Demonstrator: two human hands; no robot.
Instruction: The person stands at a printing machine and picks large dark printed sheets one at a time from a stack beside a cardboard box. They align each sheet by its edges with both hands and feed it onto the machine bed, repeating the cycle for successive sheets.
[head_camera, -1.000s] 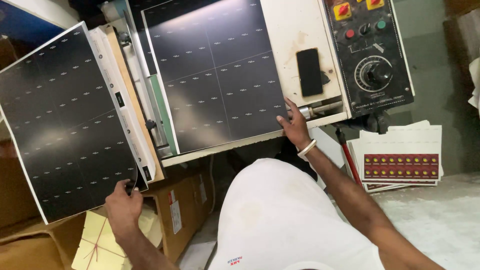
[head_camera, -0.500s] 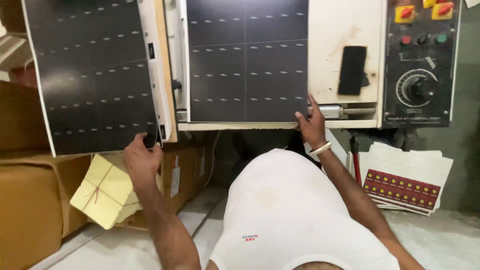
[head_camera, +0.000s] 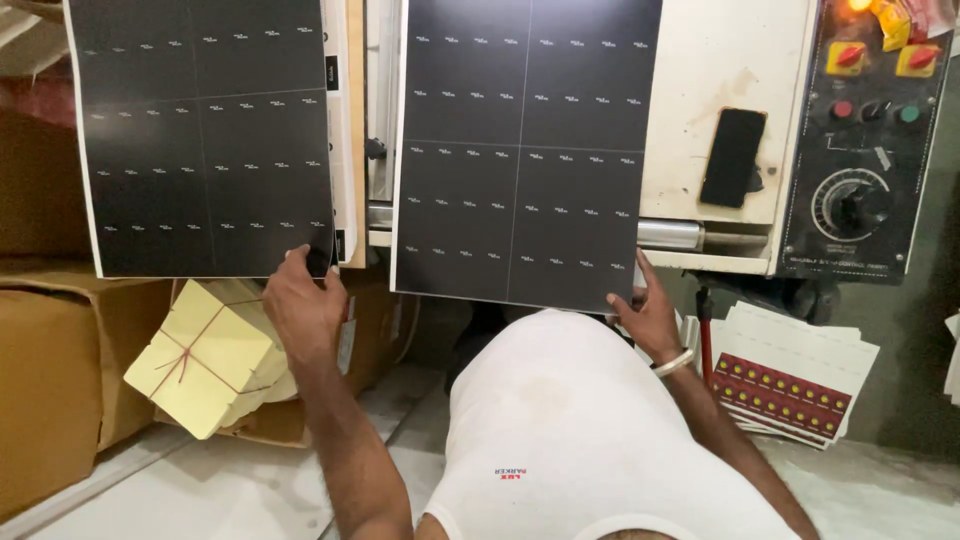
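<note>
- The left hand (head_camera: 303, 305) grips the bottom right corner of a black printed sheet (head_camera: 205, 135), thumb on the face of it and the other fingers curled behind the edge.
- That sheet lies on top of a stack, left of the cream machine (head_camera: 715, 110), and is marked with rows of small white dashes and thin dividing lines.
- The right hand (head_camera: 648, 312) holds the bottom right corner of a second black sheet (head_camera: 525, 145), fingers spread up along its edge and pinching it; a pale bangle (head_camera: 673, 362) sits on the wrist.
- This second sheet lies flat on the machine's front, its lower edge hanging past the machine's lip, just above the person's white vest (head_camera: 590, 430).
- A narrow gap with a wooden upright (head_camera: 354, 130) separates the two sheets.
- On the machine, right of the second sheet, a dark phone (head_camera: 732, 157) lies on the cream panel.
- Further right is a black control panel (head_camera: 865, 150) with red and yellow switches and a round dial (head_camera: 850, 205).
- Below the machine, to the left, a bundle of yellow paper tied with string (head_camera: 205, 355) rests against brown cardboard boxes (head_camera: 60, 390).
- Below the control panel, a stack of printed cards (head_camera: 790, 385) with red and yellow patterns lies on the floor.
</note>
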